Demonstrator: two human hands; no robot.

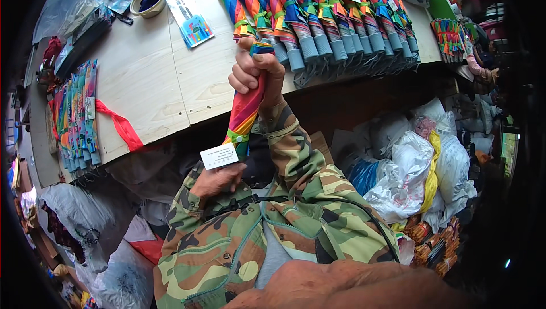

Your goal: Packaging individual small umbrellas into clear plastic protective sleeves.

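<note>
Head view: right hand is wrapped round the upper part of a rolled rainbow umbrella, fist nearly closed on it, index finger sticking up & thumb across the near side; a bit of blue cloth pokes out above the fist. Left hand is at the lower end, partly hidden by a white tag (can't tell how tight that grip is). Umbrella slants btwn the two hands, in front of the camo jacket, w/ a green strap round its lower part.

Just past the right hand, a row of rolled umbrellas w/ grey handles lies on the table, handles toward the person. L of those: a printed card sleeve, then a bowl w/ dark blue stuff in it. Farther L, near the table's edge: a pile of packaged umbrellas, red ribbon beside it. Lower down, plastic bags on R, pale sacks on L.
</note>
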